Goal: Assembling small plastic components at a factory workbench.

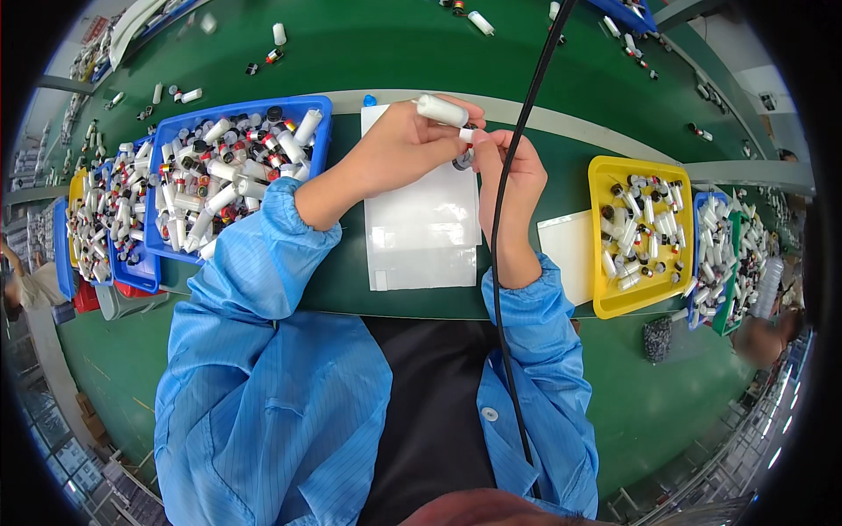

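Observation:
My left hand [396,151] is closed on a white plastic cylinder [441,110], which lies across its fingers near the tips. Close against it, my right hand [513,175] pinches a small white piece [467,135] between thumb and forefinger. A dark round part [463,161] shows just below the fingers; I cannot tell which hand holds it. Beneath both hands lies a glossy white sheet [419,250] on the green table.
On the left, a blue tray [328,131] is heaped with white cylinders and dark, red and yellow parts. To the right stands a yellow tray [598,245] with similar pieces, beside a pale sheet [563,250]. A black cable [498,263] hangs down past my right hand.

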`<move>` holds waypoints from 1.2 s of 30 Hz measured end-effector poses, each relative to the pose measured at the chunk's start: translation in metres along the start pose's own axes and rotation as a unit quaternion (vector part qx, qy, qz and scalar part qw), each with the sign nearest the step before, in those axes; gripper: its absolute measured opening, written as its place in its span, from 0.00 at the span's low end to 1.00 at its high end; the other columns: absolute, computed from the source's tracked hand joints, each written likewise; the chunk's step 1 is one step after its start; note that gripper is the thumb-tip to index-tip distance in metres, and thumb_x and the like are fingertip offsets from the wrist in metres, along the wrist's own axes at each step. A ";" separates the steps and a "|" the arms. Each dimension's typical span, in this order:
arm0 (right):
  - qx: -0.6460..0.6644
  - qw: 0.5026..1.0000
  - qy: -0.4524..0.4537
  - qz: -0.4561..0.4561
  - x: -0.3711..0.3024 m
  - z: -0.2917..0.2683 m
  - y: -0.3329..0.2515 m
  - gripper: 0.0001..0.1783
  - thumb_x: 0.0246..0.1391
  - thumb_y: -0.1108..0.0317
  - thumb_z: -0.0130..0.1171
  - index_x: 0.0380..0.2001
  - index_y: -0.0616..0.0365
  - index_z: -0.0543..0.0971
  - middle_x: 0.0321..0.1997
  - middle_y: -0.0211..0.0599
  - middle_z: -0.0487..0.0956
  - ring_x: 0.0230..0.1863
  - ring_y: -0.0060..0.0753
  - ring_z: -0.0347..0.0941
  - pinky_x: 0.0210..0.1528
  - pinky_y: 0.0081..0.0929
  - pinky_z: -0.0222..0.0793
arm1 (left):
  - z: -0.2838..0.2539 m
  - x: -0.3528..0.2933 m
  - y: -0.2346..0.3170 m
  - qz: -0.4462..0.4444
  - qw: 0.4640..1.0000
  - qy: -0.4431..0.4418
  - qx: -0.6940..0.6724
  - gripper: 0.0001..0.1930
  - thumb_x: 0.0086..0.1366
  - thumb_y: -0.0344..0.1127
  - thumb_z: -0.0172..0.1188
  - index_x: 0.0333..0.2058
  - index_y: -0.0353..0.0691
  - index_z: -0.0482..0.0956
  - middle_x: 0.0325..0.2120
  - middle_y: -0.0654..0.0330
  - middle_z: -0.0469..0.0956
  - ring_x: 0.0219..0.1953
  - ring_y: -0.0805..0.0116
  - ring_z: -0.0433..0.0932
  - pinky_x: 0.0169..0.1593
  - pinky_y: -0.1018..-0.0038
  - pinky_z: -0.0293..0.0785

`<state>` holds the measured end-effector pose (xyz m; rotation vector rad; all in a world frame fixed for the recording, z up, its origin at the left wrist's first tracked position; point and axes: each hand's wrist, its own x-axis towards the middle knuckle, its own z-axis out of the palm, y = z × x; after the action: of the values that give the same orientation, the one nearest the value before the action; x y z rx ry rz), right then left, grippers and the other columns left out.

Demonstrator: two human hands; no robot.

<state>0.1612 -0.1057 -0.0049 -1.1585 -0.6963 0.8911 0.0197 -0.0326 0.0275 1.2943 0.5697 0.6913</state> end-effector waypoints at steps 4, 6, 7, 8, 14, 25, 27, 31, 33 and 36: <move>-0.063 0.996 -0.013 -0.055 -0.003 0.000 0.001 0.09 0.57 0.72 0.69 0.35 0.63 0.78 0.30 0.28 0.78 0.30 0.13 0.71 0.33 0.11 0.66 | -0.002 0.001 -0.001 -0.019 1.000 0.019 -0.011 0.17 0.67 0.23 0.59 0.54 0.31 0.76 0.47 0.53 0.80 0.50 0.69 0.80 0.52 0.74 0.80; -0.178 0.975 -0.048 -0.125 0.007 -0.017 0.016 0.13 0.56 0.71 0.69 0.40 0.62 0.77 0.32 0.28 0.78 0.32 0.15 0.72 0.36 0.13 0.68 | -0.003 0.001 0.004 -0.029 0.999 0.018 -0.017 0.18 0.67 0.23 0.59 0.56 0.31 0.75 0.49 0.52 0.80 0.51 0.67 0.80 0.54 0.73 0.80; -0.128 0.986 -0.051 -0.090 0.008 -0.016 0.014 0.16 0.56 0.70 0.69 0.44 0.62 0.75 0.34 0.29 0.78 0.35 0.16 0.72 0.39 0.15 0.68 | -0.003 0.002 0.007 -0.037 0.999 0.016 -0.025 0.19 0.68 0.24 0.59 0.57 0.31 0.74 0.49 0.51 0.80 0.51 0.66 0.80 0.54 0.73 0.80; -0.078 0.994 -0.055 -0.055 0.008 -0.014 0.010 0.19 0.56 0.70 0.69 0.47 0.61 0.73 0.37 0.30 0.78 0.38 0.18 0.73 0.41 0.16 0.69 | -0.003 0.002 0.010 -0.044 0.998 0.013 -0.032 0.19 0.68 0.24 0.58 0.58 0.32 0.74 0.50 0.51 0.79 0.51 0.66 0.80 0.55 0.73 0.80; 0.266 0.927 -0.215 0.155 0.022 -0.017 0.013 0.25 0.61 0.67 0.62 0.58 0.60 0.67 0.50 0.34 0.75 0.50 0.22 0.71 0.51 0.24 0.69 | -0.004 0.001 0.011 -0.061 0.995 -0.024 -0.072 0.23 0.69 0.25 0.57 0.62 0.33 0.69 0.52 0.51 0.78 0.50 0.63 0.81 0.55 0.69 0.80; -0.404 0.785 -0.424 -0.201 -0.118 -0.004 -0.012 0.07 0.47 0.78 0.56 0.32 0.65 0.76 0.34 0.46 0.72 0.39 0.49 0.72 0.43 0.41 0.73 | -0.164 0.030 0.069 0.083 0.879 0.156 0.442 0.20 0.65 0.26 0.62 0.55 0.32 0.75 0.45 0.53 0.83 0.46 0.69 0.82 0.49 0.74 0.79; -0.451 0.771 -0.394 -0.218 -0.127 -0.004 -0.004 0.12 0.46 0.76 0.63 0.38 0.64 0.78 0.34 0.42 0.71 0.40 0.46 0.72 0.44 0.39 0.72 | -0.208 0.052 0.063 -0.003 0.832 0.170 0.528 0.23 0.61 0.28 0.65 0.55 0.33 0.75 0.44 0.51 0.83 0.46 0.64 0.83 0.50 0.69 0.79; -0.458 0.755 -0.412 -0.222 -0.129 -0.004 -0.001 0.10 0.46 0.75 0.63 0.35 0.62 0.78 0.35 0.41 0.73 0.39 0.46 0.72 0.43 0.39 0.71 | -0.218 0.060 0.061 0.002 0.639 0.128 0.758 0.25 0.58 0.34 0.65 0.55 0.38 0.76 0.52 0.46 0.78 0.56 0.46 0.75 0.61 0.60 0.71; -0.474 0.753 -0.403 -0.212 -0.126 -0.001 -0.005 0.09 0.46 0.74 0.64 0.34 0.61 0.78 0.36 0.41 0.73 0.39 0.46 0.72 0.43 0.40 0.71 | -0.168 0.091 0.061 0.068 0.690 0.104 0.714 0.22 0.61 0.34 0.61 0.56 0.41 0.76 0.57 0.47 0.74 0.59 0.47 0.73 0.63 0.60 0.69; -0.475 0.761 -0.398 -0.192 -0.126 0.004 -0.010 0.09 0.45 0.74 0.65 0.33 0.60 0.78 0.37 0.41 0.75 0.40 0.48 0.72 0.45 0.41 0.71 | -0.134 0.145 0.031 0.040 0.746 0.055 0.662 0.22 0.64 0.31 0.56 0.58 0.43 0.74 0.57 0.47 0.74 0.59 0.46 0.72 0.63 0.59 0.68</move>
<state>0.0985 -0.2151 0.0041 -1.3832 -2.2007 0.6289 0.0158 0.1669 0.0330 2.6239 1.2100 0.3578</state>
